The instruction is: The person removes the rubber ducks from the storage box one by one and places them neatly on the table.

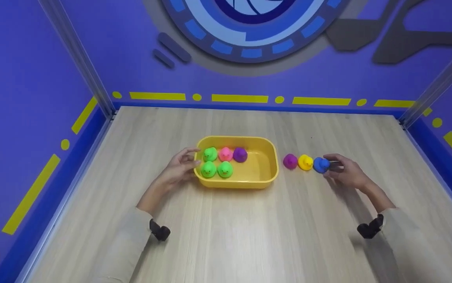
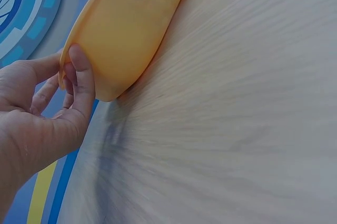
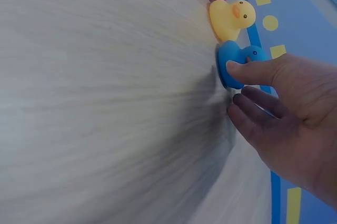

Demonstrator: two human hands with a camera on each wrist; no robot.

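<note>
My left hand grips the left rim of a yellow plastic tub. In the left wrist view the thumb lies on the tub's outer wall, with fingers over the rim. Inside sit three green rubber ducks, a pink duck and a purple duck. To the tub's right, a magenta duck, a yellow duck and a blue duck stand in a row. My right hand pinches the blue duck from its right side, thumb across its body in the right wrist view.
Everything stands on a light wood-grain table. Blue panels with yellow dashes rise at the back and both sides, joined by metal corner posts. Both sleeves carry a small black wrist device.
</note>
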